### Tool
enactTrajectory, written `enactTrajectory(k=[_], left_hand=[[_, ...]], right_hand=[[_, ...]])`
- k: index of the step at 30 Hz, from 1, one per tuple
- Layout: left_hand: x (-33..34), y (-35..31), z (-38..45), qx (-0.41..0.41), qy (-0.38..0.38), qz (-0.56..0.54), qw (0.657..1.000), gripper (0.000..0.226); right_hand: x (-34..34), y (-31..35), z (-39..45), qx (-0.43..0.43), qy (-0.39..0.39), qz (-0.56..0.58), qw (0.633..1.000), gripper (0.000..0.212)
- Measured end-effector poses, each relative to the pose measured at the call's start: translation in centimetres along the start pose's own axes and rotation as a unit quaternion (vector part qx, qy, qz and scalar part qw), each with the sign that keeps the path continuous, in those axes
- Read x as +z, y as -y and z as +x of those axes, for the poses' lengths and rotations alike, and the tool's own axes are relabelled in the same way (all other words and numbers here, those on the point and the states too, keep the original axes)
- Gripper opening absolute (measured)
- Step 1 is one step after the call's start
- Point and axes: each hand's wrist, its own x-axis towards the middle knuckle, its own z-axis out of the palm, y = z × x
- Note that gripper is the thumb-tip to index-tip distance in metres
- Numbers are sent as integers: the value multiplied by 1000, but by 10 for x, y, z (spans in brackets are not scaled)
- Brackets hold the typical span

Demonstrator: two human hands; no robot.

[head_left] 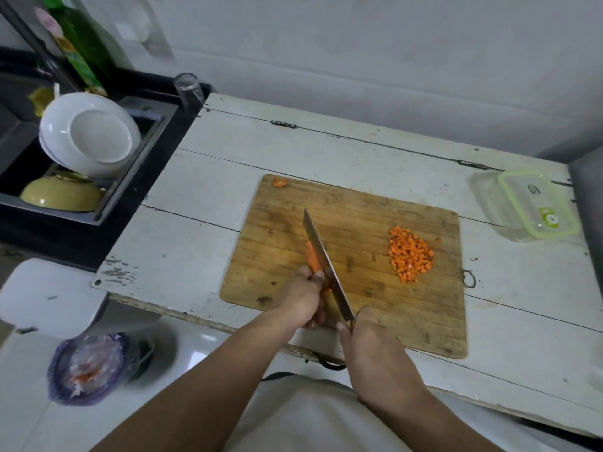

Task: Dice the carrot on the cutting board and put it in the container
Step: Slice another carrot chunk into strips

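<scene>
Knife (326, 265) sits gripped in my right hand (375, 353); my left hand (301, 298) pins the carrot (314, 259) (diced pile (410, 254) lies beyond the right hand).

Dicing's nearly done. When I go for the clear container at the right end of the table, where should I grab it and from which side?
Probably take the container by its long near wall, coming from the cutting board side. It appears to lie tipped on its side, its green-rimmed lid facing up and right, so the smooth clear wall toward the board is the free face. The table is bare there.
</scene>
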Motion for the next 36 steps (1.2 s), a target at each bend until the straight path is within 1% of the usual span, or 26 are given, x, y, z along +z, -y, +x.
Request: enactTrajectory(k=[7, 10, 14, 18, 20, 24, 26, 30, 32, 34, 36], left_hand=[[-4, -3, -1, -18, 17, -6, 1000, 24], [-7, -7, -2, -26, 38, -13, 999, 24], [-9, -8, -2, -31, 41, -34, 998, 37], [-7, -4, 0, -9, 12, -6, 1000, 35], [-8, -2, 2, -19, 17, -15, 1000, 33], [-14, 0, 11, -55, 39, -24, 997, 34], [-17, 1, 12, -59, 49, -32, 997, 37], [-18, -2, 9, -59, 54, -48, 996, 38], [-19, -5, 6, -50, 55, -45, 996, 38], [-22, -8, 5, -48, 40, -21, 998, 34], [-24, -8, 6, -58, 6, 1, 998, 29]], right_hand=[[2, 2, 3, -1, -3, 9, 1000, 25], [4, 1, 4, -2, -9, 23, 1000, 23], [6, 0, 2, -8, -24, 32, 999, 22], [5, 0, 1, -12, -24, 14, 1000, 23], [8, 2, 1, -5, -21, 13, 1000, 23], [15, 14, 27, 8, -16, -42, 999, 24], [18, 22, 42, 8, -18, -24, 1000, 22], [22, 25, 45, -2, -30, -10, 1000, 29], [21, 20, 44, -4, -27, 16, 999, 25], [15, 11, 44, -1, -25, 47, 999, 21], [8, -3, 43, 3, -26, 77, 997, 22]])
